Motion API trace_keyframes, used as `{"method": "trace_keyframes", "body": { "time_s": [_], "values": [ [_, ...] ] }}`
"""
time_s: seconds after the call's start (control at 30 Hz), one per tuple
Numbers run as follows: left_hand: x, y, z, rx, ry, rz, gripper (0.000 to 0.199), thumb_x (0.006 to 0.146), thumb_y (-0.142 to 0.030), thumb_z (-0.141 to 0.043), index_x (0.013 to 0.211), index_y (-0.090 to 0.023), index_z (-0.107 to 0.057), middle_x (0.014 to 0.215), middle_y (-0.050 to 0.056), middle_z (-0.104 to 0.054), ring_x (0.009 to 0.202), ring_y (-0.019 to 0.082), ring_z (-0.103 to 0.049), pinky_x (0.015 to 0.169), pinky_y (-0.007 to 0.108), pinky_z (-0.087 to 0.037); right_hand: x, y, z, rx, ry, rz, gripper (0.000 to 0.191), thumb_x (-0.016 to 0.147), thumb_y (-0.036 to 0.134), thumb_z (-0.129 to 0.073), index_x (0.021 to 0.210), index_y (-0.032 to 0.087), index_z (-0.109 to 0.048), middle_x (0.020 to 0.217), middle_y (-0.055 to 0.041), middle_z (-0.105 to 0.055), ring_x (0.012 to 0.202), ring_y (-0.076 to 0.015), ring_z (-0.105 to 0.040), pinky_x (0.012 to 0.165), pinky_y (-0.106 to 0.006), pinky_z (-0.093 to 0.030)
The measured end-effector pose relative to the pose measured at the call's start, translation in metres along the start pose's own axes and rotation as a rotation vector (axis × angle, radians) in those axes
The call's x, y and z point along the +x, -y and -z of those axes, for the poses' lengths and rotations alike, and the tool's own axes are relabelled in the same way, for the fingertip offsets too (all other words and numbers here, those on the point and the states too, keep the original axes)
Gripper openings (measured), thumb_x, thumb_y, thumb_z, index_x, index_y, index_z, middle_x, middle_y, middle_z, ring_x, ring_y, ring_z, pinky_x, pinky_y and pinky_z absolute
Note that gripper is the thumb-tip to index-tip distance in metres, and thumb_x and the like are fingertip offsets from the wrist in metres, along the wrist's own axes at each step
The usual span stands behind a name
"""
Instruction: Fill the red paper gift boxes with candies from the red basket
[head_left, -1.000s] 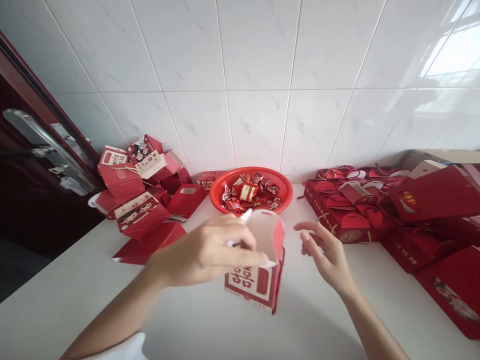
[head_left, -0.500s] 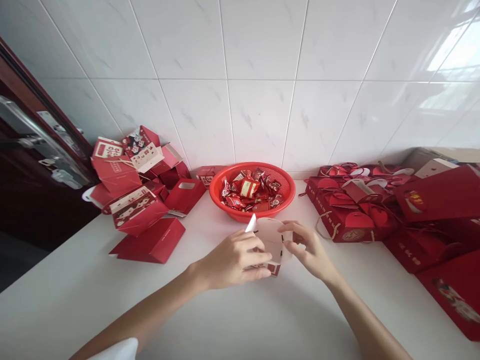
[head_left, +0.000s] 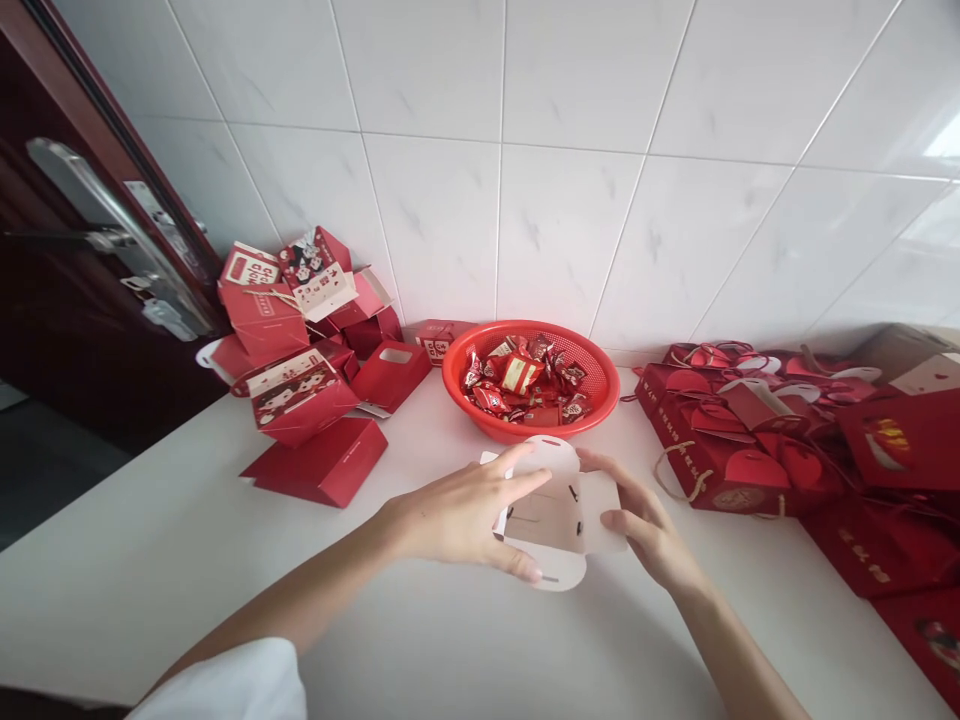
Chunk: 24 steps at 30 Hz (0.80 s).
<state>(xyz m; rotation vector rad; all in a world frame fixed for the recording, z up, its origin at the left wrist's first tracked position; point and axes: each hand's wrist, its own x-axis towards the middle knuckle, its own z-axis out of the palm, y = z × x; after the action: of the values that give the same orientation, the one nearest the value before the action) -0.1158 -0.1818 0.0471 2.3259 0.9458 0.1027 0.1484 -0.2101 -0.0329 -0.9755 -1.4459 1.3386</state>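
A small paper gift box point(head_left: 546, 512), white inside, stands on the table in front of the basket. Its top gapes, with rounded slotted flaps folded outward at the back and front. My left hand point(head_left: 469, 515) spreads over the box's left side, thumb touching the front flap and fingers stretched toward the back flap. On the other side, my right hand point(head_left: 637, 520) pinches the right flap, thumb on its inner face and fingers behind. The box's outer left side is hidden by my left hand. Just behind sits a red plastic basket point(head_left: 459, 402) of wrapped candies point(head_left: 521, 375).
Red gift boxes point(head_left: 300, 390) are heaped at the left against the wall. At the right stand several red boxes point(head_left: 720, 440) with rope handles, and small closed boxes lie on top. A dark door point(head_left: 67, 300) with a metal handle borders the left; white tiles point(head_left: 427, 220) rise behind.
The box's front flap has been folded outward and its opening now faces up wider. My left hand's fingers have spread, and my right hand has taken hold of the right flap. The view has shifted left.
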Motion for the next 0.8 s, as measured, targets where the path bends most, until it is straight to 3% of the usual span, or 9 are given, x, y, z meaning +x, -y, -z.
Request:
{"method": "trace_keyframes", "body": {
  "time_s": [0.13, 0.23, 0.33, 0.43, 0.6, 0.7, 0.8],
  "values": [
    [0.003, 0.003, 0.003, -0.089, 0.012, -0.073, 0.078, 0.078, -0.056, -0.076, 0.15, -0.037, -0.049, 0.168, 0.009, -0.024, 0.095, 0.025, -0.072, 0.076, 0.034, -0.057, -0.002, -0.007, 0.0, 0.009, -0.047, 0.008, 0.054, 0.082, 0.04, -0.068, 0.135, 0.031, -0.063, 0.138, -0.0076, -0.06, 0.132, -0.0327, -0.05, 0.101, -0.042, -0.049],
    [0.006, 0.006, 0.012, -0.176, -0.043, -0.224, 0.05, 0.087, -0.039, -0.071, 0.136, -0.032, -0.065, 0.156, 0.009, -0.048, 0.08, 0.016, -0.071, 0.069, 0.028, -0.056, -0.002, -0.012, 0.002, 0.078, -0.067, 0.066, 0.053, 0.09, 0.053, -0.061, 0.14, 0.033, -0.058, 0.144, -0.0106, -0.056, 0.104, -0.0274, -0.064, 0.088, -0.042, -0.054],
    [0.017, 0.017, 0.033, -0.2, -0.199, -0.31, 0.03, 0.092, -0.032, -0.065, 0.118, -0.02, -0.075, 0.124, 0.011, -0.072, 0.084, 0.016, -0.071, 0.073, 0.026, -0.055, 0.0, -0.017, 0.006, 0.154, -0.104, 0.119, 0.054, 0.095, 0.06, -0.05, 0.14, 0.032, -0.057, 0.144, -0.0147, -0.056, 0.07, -0.0182, -0.062, 0.072, -0.041, -0.054],
    [0.045, 0.039, 0.06, -0.172, -0.32, -0.274, 0.026, 0.093, -0.032, -0.063, 0.11, -0.018, -0.077, 0.108, 0.009, -0.077, 0.094, 0.018, -0.072, 0.079, 0.026, -0.055, 0.004, -0.022, 0.012, 0.143, -0.216, 0.136, 0.045, 0.095, 0.057, -0.052, 0.127, 0.029, -0.066, 0.128, -0.0144, -0.065, 0.065, -0.0168, -0.059, 0.067, -0.038, -0.052],
    [0.116, 0.072, 0.085, 0.052, -0.17, -0.049, 0.027, 0.091, -0.026, -0.061, 0.112, -0.018, -0.076, 0.113, 0.007, -0.077, 0.099, 0.02, -0.072, 0.088, 0.028, -0.052, 0.008, -0.039, 0.017, 0.017, -0.323, 0.069, 0.04, 0.092, 0.056, -0.058, 0.11, 0.023, -0.07, 0.108, -0.011, -0.069, 0.062, -0.0154, -0.056, 0.065, -0.036, -0.052],
    [0.151, 0.075, 0.079, 0.228, 0.036, 0.005, 0.04, 0.084, -0.028, -0.066, 0.123, -0.02, -0.071, 0.123, 0.008, -0.073, 0.109, 0.024, -0.068, 0.091, 0.029, -0.05, 0.009, -0.047, 0.015, -0.102, -0.298, 0.009, 0.043, 0.091, 0.06, -0.058, 0.107, 0.021, -0.07, 0.1, -0.0084, -0.07, 0.064, -0.0159, -0.058, 0.07, -0.035, -0.053],
    [0.178, 0.07, 0.067, 0.305, 0.17, 0.032, 0.061, 0.068, -0.031, -0.077, 0.128, -0.023, -0.068, 0.131, 0.011, -0.069, 0.115, 0.031, -0.064, 0.09, 0.033, -0.052, 0.008, -0.049, 0.012, -0.214, -0.265, -0.031, 0.046, 0.091, 0.062, -0.057, 0.105, 0.02, -0.069, 0.087, -0.0059, -0.069, 0.068, -0.018, -0.06, 0.071, -0.034, -0.052]
  ]
}}
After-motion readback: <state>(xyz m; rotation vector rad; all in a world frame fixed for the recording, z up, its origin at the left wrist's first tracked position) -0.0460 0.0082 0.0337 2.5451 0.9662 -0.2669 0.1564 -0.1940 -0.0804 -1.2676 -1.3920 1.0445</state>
